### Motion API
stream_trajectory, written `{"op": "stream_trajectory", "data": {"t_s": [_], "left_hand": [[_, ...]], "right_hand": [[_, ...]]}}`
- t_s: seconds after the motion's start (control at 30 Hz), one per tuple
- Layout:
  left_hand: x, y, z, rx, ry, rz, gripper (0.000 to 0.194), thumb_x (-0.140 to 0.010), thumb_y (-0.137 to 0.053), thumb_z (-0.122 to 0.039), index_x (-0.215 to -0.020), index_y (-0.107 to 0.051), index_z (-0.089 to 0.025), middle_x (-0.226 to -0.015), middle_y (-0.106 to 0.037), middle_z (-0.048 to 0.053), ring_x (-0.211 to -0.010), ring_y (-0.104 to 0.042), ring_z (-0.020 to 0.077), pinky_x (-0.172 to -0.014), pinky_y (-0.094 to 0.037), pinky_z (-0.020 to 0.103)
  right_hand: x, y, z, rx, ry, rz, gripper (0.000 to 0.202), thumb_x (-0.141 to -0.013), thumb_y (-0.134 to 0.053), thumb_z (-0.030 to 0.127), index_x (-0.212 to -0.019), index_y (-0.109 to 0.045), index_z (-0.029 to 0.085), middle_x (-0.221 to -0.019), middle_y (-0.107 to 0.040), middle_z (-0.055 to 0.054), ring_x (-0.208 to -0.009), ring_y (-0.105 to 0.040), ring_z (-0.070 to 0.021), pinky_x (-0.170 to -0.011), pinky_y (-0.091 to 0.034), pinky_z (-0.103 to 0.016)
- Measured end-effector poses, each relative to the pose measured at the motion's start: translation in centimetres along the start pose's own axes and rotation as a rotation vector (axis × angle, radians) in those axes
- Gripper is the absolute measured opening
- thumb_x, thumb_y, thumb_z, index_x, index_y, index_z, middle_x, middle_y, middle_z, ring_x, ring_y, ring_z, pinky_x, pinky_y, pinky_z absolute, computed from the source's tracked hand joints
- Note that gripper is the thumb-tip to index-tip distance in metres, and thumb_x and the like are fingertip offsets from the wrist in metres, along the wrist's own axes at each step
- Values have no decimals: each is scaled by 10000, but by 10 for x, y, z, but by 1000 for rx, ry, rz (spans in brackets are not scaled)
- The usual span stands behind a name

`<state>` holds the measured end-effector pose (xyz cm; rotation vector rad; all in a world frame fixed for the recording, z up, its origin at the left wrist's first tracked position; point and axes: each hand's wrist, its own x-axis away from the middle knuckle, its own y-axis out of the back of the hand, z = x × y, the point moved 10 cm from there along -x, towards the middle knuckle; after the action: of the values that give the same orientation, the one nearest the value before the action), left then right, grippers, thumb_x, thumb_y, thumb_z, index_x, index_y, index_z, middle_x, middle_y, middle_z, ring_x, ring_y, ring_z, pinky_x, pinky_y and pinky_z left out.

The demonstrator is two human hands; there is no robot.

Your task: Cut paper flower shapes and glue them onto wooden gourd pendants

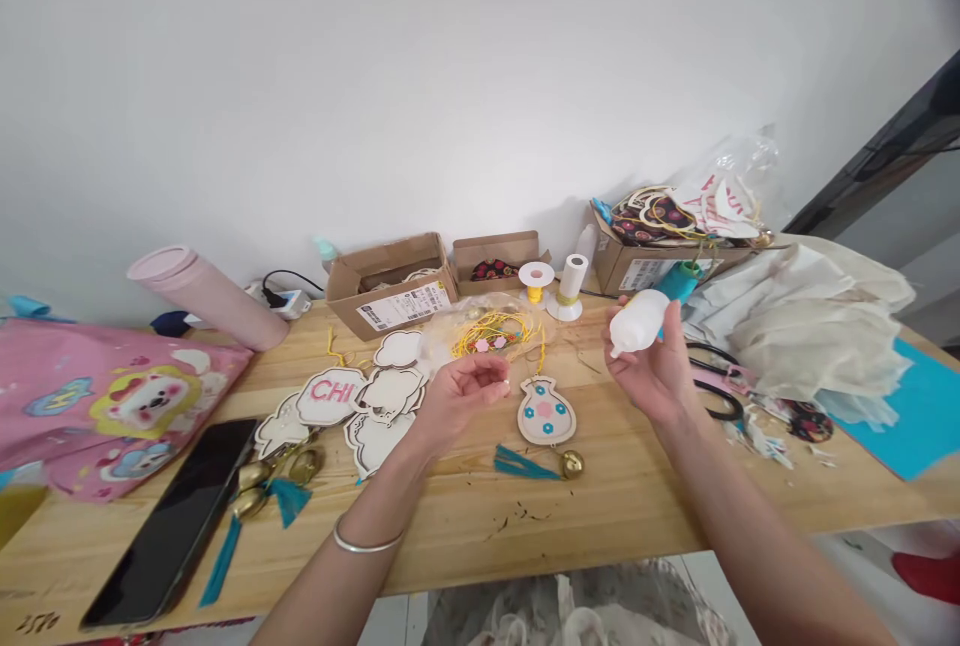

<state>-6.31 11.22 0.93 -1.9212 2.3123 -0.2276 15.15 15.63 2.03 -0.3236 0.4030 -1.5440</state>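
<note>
My right hand is wrapped round a white plastic squeeze bottle, tilted so its narrow nozzle points down to the left. Held above the table, my left hand pinches thumb and fingertips together; a small pale bit shows at the tips, too small to name. Between the hands lies a pouch-shaped wooden pendant with blue and pink flowers and a yellow cord. Just below it are a teal tassel and a brass bell. A bag of yellow cords rests behind my left hand.
Wooden pieces, brass bells and a phone lie left, near a pink tumbler. Cardboard boxes and spools stand along the wall. Black-handled scissors and pale fabric are right.
</note>
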Motion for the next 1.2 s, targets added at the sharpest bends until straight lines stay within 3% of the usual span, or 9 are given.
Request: {"op": "stream_trajectory", "data": {"t_s": [0.1, 0.2, 0.3, 0.47, 0.57, 0.73, 0.9, 1.2], "left_hand": [[8, 3, 6, -152, -15, 2, 165, -703, -670, -237, -845, -650, -156, -727, -606, 0, -659, -540, 99, -648, -454, 227], [16, -6, 8, -407, -77, 75, 181, -823, -532, -238, -946, -639, -159, -848, -612, 39, -760, -551, 129, -705, -450, 255], [25, -30, 13, -674, -172, 236, 251, -894, -415, -215, -1040, -618, -189, -926, -613, 55, -825, -559, 146, -753, -447, 278], [47, -83, 20, -983, -449, 496, 250, -911, -403, -218, -1004, -633, -190, -951, -653, 71, -925, -574, 174, -863, -447, 331], [57, -100, 21, -1054, -560, 563, 278, -926, -364, -205, -1001, -629, -173, -960, -664, 74, -928, -587, 161, -912, -441, 339], [56, -101, 29, -1063, -486, 611, 263, -919, -384, -198, -1008, -628, -157, -971, -658, 80, -908, -598, 165, -789, -498, 277], [58, -101, 31, -1026, -475, 636, 284, -923, -363, -185, -1025, -625, -147, -989, -653, 99, -920, -596, 166, -800, -500, 294], [54, -97, 13, -1005, -518, 570, 284, -922, -379, -218, -958, -653, -153, -949, -668, 90, -906, -606, 166, -820, -481, 287]], "right_hand": [[3, -8, -15, 89, -56, 50, 491, -740, -432, 688, -844, -554, 224, -856, -650, -53, -618, -579, -143, -376, -399, -216], [7, -6, -18, 232, 5, 31, 521, -622, -598, 663, -889, -522, 222, -900, -658, -65, -770, -627, -198, -554, -510, -287], [12, -1, -14, 398, 113, -41, 618, -510, -714, 607, -931, -490, 213, -907, -659, -70, -824, -634, -223, -681, -531, -351], [23, -6, -21, 636, 170, -26, 613, -550, -716, 548, -1009, -492, 208, -866, -661, -62, -783, -636, -221, -682, -534, -366], [27, -7, -28, 789, 182, -7, 639, -534, -736, 516, -1047, -508, 210, -861, -672, -69, -807, -637, -245, -698, -530, -377], [29, -11, -34, 883, 207, 52, 618, -551, -722, 508, -1045, -509, 205, -845, -685, -70, -780, -651, -250, -677, -532, -372], [33, -26, -38, 890, 228, 189, 558, -592, -707, 471, -1026, -491, 195, -869, -686, -80, -793, -652, -244, -712, -535, -379], [31, -14, -33, 870, 213, 48, 579, -567, -717, 476, -1020, -492, 195, -821, -680, -71, -747, -652, -242, -675, -539, -378]]}}
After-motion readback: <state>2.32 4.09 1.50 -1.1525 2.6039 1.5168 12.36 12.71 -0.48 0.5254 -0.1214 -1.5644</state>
